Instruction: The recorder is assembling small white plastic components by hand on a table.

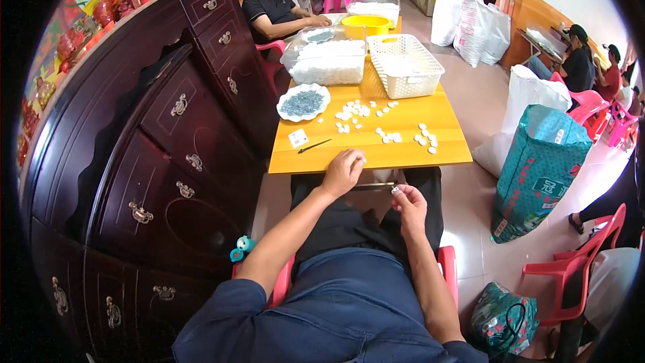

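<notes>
My left hand (345, 171) rests at the near edge of the yellow wooden table, its fingers curled; whatever they may hold is hidden. Over my lap, just right of it, my right hand (412, 208) pinches a small white piece (395, 190) between thumb and fingers. A thin rod shows between the hands; I cannot tell whether either one holds it. On the tabletop ahead lie several small white round pieces (349, 113), with more at the right (424, 136). A dark pointed tool (314, 146) lies beside a white square card (298, 137).
A scalloped plate (324, 96) holds grey-blue bits. Behind it stand a clear bin (289, 60) of white pieces, a cream basket (423, 85) and a yellow basin (366, 21). A person (275, 10) sits opposite. Dark drawers (168, 154) border the left; a teal bag (537, 175) stands right.
</notes>
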The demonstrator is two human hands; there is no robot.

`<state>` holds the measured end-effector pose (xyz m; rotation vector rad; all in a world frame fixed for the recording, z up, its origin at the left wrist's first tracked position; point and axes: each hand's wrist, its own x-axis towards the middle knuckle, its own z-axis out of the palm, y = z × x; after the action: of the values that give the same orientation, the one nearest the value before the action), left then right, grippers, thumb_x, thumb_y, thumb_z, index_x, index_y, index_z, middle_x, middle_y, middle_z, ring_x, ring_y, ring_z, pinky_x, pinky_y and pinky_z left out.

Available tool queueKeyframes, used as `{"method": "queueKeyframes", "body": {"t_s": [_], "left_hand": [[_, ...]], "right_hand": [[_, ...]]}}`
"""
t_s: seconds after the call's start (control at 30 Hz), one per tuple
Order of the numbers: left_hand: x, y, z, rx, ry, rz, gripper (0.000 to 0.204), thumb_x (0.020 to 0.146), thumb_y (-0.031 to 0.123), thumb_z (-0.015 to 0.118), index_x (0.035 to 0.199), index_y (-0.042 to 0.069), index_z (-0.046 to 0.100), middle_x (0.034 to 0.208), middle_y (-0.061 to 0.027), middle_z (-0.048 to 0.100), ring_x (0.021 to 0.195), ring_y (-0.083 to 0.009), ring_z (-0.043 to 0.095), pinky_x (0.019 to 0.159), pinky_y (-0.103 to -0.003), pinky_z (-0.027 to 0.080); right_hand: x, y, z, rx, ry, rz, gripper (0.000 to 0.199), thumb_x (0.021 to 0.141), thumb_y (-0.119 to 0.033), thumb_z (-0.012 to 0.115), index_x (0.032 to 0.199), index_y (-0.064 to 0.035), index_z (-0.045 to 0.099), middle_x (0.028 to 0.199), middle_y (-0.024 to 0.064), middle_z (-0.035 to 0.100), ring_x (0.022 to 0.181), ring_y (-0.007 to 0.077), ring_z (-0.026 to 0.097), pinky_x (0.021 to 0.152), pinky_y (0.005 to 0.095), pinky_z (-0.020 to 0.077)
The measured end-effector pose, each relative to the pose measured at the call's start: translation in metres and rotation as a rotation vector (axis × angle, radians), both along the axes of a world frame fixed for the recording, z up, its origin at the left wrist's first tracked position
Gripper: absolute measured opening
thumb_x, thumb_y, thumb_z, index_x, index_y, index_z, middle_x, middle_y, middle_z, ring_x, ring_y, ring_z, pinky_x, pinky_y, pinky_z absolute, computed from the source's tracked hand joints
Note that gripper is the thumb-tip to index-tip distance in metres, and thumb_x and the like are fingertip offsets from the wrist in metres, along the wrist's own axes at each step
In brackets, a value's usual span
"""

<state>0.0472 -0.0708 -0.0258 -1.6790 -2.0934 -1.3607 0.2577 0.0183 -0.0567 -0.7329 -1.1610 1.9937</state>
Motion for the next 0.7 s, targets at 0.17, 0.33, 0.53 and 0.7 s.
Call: {"method": "queueKeyframes", "body": {"t_s": [0.17,0.33,0.53,0.7], "left_hand": [[0.025,-0.022,0.008,0.125,-0.118,0.024,0.005,0.092,0.005,0.062,0.092,0.001,0.064,0.083,-0.0113,0.070,0.075,-0.0281,0.070,0.070,-0.036,0.055],[0.043,-0.015,0.010,0.095,-0.631,-0.177,0.007,0.098,0.006,0.062,0.101,0.000,0.064,0.086,-0.0030,0.069,0.075,-0.0074,0.065,0.065,-0.023,0.053],[0.059,-0.012,0.007,-0.065,-0.730,-0.359,0.018,0.098,0.002,0.061,0.116,-0.002,0.065,0.094,-0.0027,0.070,0.081,-0.0081,0.067,0.070,-0.023,0.056],[0.064,-0.011,0.008,-0.083,-0.786,-0.373,0.020,0.093,0.001,0.067,0.113,-0.001,0.068,0.090,-0.0018,0.071,0.077,-0.0060,0.066,0.071,-0.023,0.056]], "right_hand": [[-0.001,-0.003,0.001,-0.010,0.017,0.050,0.009,0.095,-0.006,0.069,0.104,-0.0044,0.068,0.085,-0.0002,0.068,0.068,0.0067,0.061,0.060,0.0197,0.0474],[0.000,-0.007,0.017,-0.171,0.050,0.079,0.014,0.095,-0.007,0.069,0.109,-0.0051,0.066,0.088,0.0001,0.068,0.068,0.0072,0.062,0.059,0.0206,0.0495],[0.000,-0.008,0.029,-0.311,0.157,0.088,0.017,0.096,-0.010,0.069,0.112,-0.0059,0.064,0.091,0.0010,0.069,0.070,0.0087,0.064,0.062,0.0213,0.0530],[0.003,-0.007,0.027,-0.302,0.166,0.095,0.017,0.098,-0.010,0.067,0.114,-0.0070,0.064,0.092,0.0022,0.071,0.074,0.0086,0.065,0.066,0.0215,0.0534]]}}
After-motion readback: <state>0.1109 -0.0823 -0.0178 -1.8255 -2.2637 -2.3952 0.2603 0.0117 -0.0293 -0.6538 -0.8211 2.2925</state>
